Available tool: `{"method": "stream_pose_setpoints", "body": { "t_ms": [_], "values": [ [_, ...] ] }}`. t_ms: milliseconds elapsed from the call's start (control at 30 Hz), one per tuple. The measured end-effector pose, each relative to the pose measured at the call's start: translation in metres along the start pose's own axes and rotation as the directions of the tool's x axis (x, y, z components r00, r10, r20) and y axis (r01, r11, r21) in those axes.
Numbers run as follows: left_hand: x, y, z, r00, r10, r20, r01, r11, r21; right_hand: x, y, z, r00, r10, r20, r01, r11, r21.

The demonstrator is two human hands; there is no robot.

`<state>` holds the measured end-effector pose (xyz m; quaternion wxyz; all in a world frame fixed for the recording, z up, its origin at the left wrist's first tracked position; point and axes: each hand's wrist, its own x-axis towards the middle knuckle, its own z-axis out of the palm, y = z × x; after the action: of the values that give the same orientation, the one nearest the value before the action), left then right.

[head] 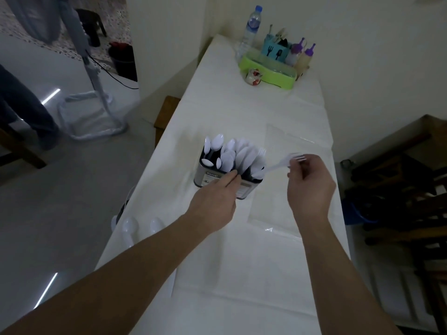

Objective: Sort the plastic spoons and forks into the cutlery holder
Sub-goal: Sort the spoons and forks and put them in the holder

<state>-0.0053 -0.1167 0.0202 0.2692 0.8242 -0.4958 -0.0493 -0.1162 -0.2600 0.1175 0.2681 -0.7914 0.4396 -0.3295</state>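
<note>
Pinching a white fork (281,163) near its tines, the right hand (310,187) sits right of centre, fingers curled round the fork's upper end, the handle slanting down-left toward the holder (210,178). The fork's lower end reaches the holder's right side; whether it is already inside a compartment is hard to tell.

Centre frame, the holder stands upright on the white table (242,262), dark inside with a pale label on its near face. It is packed with white spoons (232,153), bowls up, and a few fork tines peek out at its right edge. Which compartment holds what cannot be made out.

Left hand (212,201) comes in from the lower left, fingers stretched forward and touching the holder's near rim and front face. The fingers look straight rather than wrapped, so it steadies rather than grasps, holding nothing.

Lower left of the table, two loose spoons (129,227) lie near the edge, bowls pointing up the frame, well apart from the holder. A clear plastic sheet (273,213) lies flat under and right of the holder.

Far end of the table, upper centre: a green tray (273,76) carrying a blue caddy (274,53) with cutlery pictures, two purple-capped bottles (306,56) just beside it, and a water bottle (251,30) standing behind on the left. A small patterned cup (252,77) tilts against the tray's front.

Upper left, a person's trouser leg (24,110) and a pale metal stand (96,93) on the floor. Dark wooden furniture (399,177) fills the right edge.
</note>
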Motion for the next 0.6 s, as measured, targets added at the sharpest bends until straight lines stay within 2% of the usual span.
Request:
{"method": "stream_pose_setpoints", "body": {
  "t_ms": [133, 300, 467, 600],
  "values": [
    [0.003, -0.006, 0.014, 0.996, -0.019, 0.091, 0.008, 0.992, 0.122, 0.010, 0.006, 0.015, 0.998, -0.052, 0.023, 0.054, 0.991, -0.126],
    [0.004, -0.009, 0.019, 0.998, 0.012, 0.055, -0.022, 0.983, 0.183, 0.013, 0.016, 0.033, 0.991, -0.046, 0.125, 0.076, 0.966, -0.245],
    [0.002, -0.008, 0.019, 0.999, 0.042, 0.013, -0.044, 0.971, 0.235, 0.013, 0.032, 0.048, 0.966, 0.048, 0.256, 0.051, 0.928, -0.368],
    [0.003, -0.010, 0.022, 0.999, 0.029, 0.019, -0.032, 0.977, 0.213, 0.009, 0.041, 0.055, 0.938, 0.121, 0.326, 0.020, 0.918, -0.396]
  ]
}}
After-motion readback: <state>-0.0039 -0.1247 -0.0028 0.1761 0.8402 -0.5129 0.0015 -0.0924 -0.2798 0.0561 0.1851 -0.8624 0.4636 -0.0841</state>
